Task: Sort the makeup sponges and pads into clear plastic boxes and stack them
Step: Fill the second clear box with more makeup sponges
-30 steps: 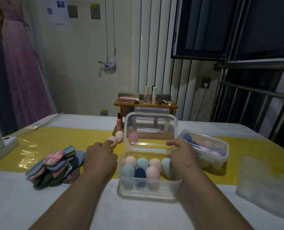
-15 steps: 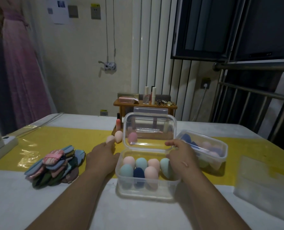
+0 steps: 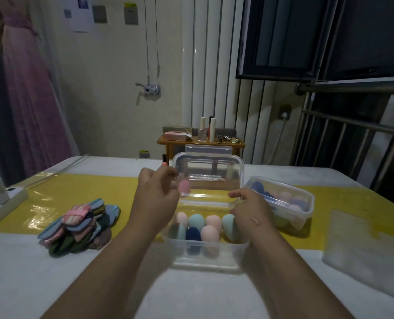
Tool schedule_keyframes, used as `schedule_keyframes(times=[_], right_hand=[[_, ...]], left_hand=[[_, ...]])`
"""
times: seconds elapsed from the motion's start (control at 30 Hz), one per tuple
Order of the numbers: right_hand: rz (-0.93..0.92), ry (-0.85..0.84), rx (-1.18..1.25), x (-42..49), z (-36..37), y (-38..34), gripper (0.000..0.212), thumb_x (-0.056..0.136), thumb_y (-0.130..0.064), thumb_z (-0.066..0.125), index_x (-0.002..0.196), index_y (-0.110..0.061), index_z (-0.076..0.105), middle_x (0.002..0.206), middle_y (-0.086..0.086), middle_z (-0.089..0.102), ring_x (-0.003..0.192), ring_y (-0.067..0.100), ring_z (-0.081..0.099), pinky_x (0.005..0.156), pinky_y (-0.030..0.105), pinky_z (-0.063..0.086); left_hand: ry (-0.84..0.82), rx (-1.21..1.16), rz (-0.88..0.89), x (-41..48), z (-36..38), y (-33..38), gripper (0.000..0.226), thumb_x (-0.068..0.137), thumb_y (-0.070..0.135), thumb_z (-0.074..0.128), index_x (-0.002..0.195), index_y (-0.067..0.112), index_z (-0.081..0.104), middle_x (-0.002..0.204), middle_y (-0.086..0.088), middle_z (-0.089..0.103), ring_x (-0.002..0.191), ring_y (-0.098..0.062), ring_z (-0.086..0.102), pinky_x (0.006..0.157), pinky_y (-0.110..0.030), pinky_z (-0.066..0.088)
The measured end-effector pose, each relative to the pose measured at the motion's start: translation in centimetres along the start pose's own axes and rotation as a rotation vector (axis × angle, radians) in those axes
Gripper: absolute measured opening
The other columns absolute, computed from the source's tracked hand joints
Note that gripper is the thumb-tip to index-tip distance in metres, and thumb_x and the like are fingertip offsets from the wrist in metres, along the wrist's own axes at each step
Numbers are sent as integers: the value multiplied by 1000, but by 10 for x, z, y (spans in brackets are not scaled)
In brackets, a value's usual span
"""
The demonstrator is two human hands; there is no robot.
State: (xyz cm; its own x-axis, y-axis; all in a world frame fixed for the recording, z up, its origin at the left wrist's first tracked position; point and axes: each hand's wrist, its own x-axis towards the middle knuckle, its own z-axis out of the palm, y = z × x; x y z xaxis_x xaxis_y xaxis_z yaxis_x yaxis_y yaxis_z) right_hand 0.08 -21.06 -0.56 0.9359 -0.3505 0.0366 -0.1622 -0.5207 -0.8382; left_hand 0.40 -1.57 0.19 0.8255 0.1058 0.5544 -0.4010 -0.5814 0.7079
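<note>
Head view: left hand [image 3: 155, 196] fingers pinch pink sponge [image 3: 184, 186]; right hand [image 3: 251, 209] fingers curl on clear box [image 3: 205, 254].

wall papers [image 3: 82, 13] blurred, no legible text anywhere

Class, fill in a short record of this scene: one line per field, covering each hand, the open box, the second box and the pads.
left hand: raised at the open box's left edge, by a pink sponge
right hand: resting on the box's right side
open box: holds seven sponges, lid upright
second box: right, holding sponges
pads: piled at left, unsorted
</note>
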Motion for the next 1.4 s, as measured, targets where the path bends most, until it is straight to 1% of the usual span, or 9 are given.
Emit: schedule_keyframes(times=[0.07, 0.17, 0.27, 0.37, 0.57, 0.73, 0.9, 1.03, 1.4], right_hand=[[-3, -5, 7, 1, 0, 0, 42, 95, 2, 50, 125, -25, 62, 111, 3, 52, 92, 19, 51, 67, 28, 40], [4, -22, 4, 1, -1, -1, 43, 95, 3, 52, 127, -23, 62, 126, 8, 55, 95, 20, 49, 75, 28, 41], [8, -11, 16, 1, -1, -2, 43, 95, 3, 51, 127, -23, 62, 130, 9, 55, 97, 21, 49, 77, 29, 40], [17, 4, 17, 0, 0, -1, 44, 94, 4, 50, 127, -23, 62, 128, 9, 56, 96, 22, 50, 77, 29, 41], [1, 33, 36, 0, 2, 0, 40, 93, 4, 50, 121, -22, 64, 123, 9, 59, 94, 21, 50, 77, 27, 41], [-3, 32, 60, 0, 2, 0, 40, 92, 5, 48, 115, -23, 65, 106, 4, 57, 89, 21, 52, 71, 29, 43], [-18, 23, 53, -3, 0, 1, 43, 92, 6, 45, 119, -22, 64, 109, 6, 57, 91, 21, 51, 59, 26, 36], [-6, 30, 37, -5, 0, 0, 45, 94, 4, 42, 123, -24, 62, 110, 6, 56, 93, 21, 53, 62, 26, 41], [8, 22, 41, -4, 1, -2, 44, 96, 5, 45, 126, -24, 60, 118, 8, 60, 95, 21, 55, 57, 23, 40]], left_hand=[[-122, -54, 49, -5, 0, 10, 36, 89, 12, 62, 113, 38, 55, 106, 5, 43, 92, -10, 52, 71, -9, 40], [-346, -67, 64, -9, 5, 15, 60, 80, 17, 74, 114, 54, 42, 110, 9, 59, 104, -14, 61, 81, -29, 57], [-439, 47, 120, -13, 12, 17, 49, 75, 26, 80, 106, 42, 44, 104, 15, 59, 91, 1, 59, 77, -25, 56], [-439, 117, 206, -11, 13, 19, 31, 78, 25, 75, 98, 37, 55, 101, 16, 57, 91, -1, 56, 80, -32, 55], [-629, 148, 272, -13, 19, 32, 45, 85, 6, 66, 122, 33, 67, 117, 9, 40, 108, -7, 45, 92, -18, 46], [-643, 155, 251, -14, 26, 37, 46, 71, 7, 76, 103, 31, 53, 101, 11, 54, 93, -12, 56, 75, -31, 53], [-635, 212, 232, -16, 35, 36, 28, 71, 11, 70, 86, 32, 59, 88, 11, 64, 86, -10, 59, 76, -34, 55], [-688, 219, 266, -18, 42, 37, 24, 75, 23, 65, 94, 36, 69, 91, 12, 64, 87, -11, 59, 78, -32, 53], [-656, 228, 327, -16, 42, 37, 32, 77, 16, 67, 105, 29, 73, 96, 6, 60, 91, -15, 56, 83, -38, 50]])
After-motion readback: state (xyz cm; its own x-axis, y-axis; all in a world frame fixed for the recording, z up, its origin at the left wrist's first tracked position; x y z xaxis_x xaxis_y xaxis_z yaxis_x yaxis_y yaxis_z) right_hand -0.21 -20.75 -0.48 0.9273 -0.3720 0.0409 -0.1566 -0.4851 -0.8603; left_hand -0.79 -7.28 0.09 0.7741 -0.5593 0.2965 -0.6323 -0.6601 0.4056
